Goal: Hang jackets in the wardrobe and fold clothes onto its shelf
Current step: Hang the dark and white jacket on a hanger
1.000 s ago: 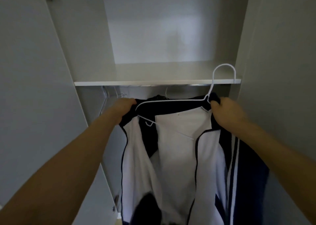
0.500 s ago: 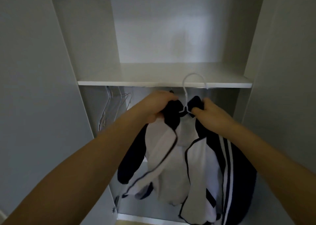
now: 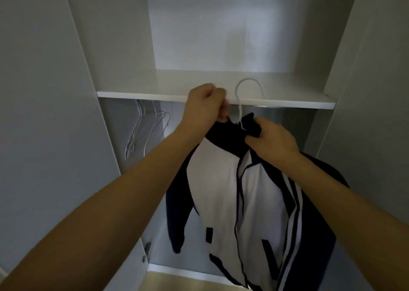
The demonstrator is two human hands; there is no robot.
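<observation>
A white and navy jacket (image 3: pixel 223 193) with striped sleeves hangs on a white hanger (image 3: pixel 240 101) in front of the open wardrobe. The hanger's hook rises just above the front edge of the white shelf (image 3: pixel 137 94). My left hand (image 3: pixel 205 104) grips the navy collar at the hanger's neck, on the left side. My right hand (image 3: pixel 272 139) grips the collar on the right side, slightly lower. Most of the hanger is hidden inside the jacket.
Several bare wire hangers (image 3: pixel 143 131) hang under the shelf at the left. The wardrobe doors stand open on both sides, the left door (image 3: pixel 44 113) close to my left arm. The wardrobe's bottom edge (image 3: pixel 188 273) shows below the jacket.
My hands came together at the collar, then lifted the jacket. The hanger's hook has risen to the shelf edge. The jacket now hangs narrower and turned edge-on.
</observation>
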